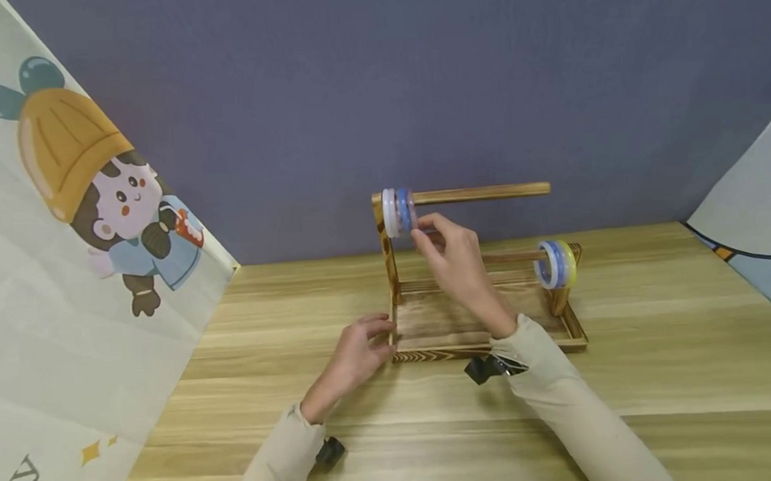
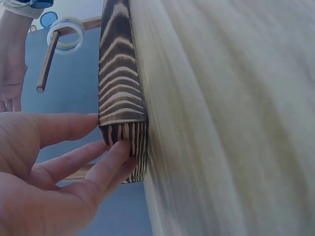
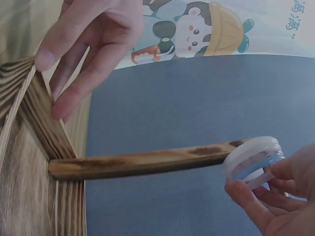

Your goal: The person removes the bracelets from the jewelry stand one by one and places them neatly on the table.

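A brown wooden bangle rack (image 1: 474,351) stands on the table, with a tray base and two horizontal bars. My left hand (image 1: 361,348) grips the front left corner of its tray, thumb on one side and fingers on the end, as the left wrist view shows. Several bangles (image 1: 392,213), white, blue and pinkish, hang at the left end of the upper bar (image 1: 487,193). My right hand (image 1: 456,262) pinches the outermost pinkish bangle (image 1: 413,209) between thumb and fingers. On the lower bar, white, blue and yellow bangles (image 1: 565,263) hang at the right end.
The wood-grain table (image 1: 284,295) extends around the rack. Behind it rises a dark blue-grey backdrop (image 1: 327,92). A white sheet with a cartoon figure (image 1: 125,194) hangs on the left, and a pale panel (image 1: 758,188) stands at the right.
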Motion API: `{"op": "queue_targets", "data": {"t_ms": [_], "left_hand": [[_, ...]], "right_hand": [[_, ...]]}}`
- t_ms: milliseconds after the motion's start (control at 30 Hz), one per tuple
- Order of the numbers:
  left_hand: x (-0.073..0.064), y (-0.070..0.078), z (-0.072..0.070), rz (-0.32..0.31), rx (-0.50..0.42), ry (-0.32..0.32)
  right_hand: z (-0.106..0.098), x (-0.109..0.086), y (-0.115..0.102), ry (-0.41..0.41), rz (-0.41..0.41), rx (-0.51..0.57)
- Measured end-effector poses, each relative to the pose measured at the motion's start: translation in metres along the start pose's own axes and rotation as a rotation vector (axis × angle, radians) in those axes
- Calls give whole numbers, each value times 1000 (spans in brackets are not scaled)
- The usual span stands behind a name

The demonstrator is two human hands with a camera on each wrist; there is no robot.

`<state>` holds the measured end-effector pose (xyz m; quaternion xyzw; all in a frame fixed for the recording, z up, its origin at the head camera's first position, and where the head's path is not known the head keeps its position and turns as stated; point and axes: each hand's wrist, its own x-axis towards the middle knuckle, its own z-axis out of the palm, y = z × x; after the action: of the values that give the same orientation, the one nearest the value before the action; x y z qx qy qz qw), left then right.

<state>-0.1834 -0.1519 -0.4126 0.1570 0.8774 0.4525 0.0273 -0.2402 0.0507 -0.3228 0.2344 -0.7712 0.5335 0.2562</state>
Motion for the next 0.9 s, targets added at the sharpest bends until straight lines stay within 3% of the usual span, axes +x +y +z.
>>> {"op": "queue_targets", "data": {"t_ms": [167,500,900], "left_hand": [[0,-1,-2,-31,9,-24],[1,-3,-3,-27,18,-20],[2,-6,-2,-39,-1,-26]], "right_hand": [[0,0,3,19,-9,2],[-3,2,5,31,-53,36],[-19,3,6,56,-105,-6]]}}
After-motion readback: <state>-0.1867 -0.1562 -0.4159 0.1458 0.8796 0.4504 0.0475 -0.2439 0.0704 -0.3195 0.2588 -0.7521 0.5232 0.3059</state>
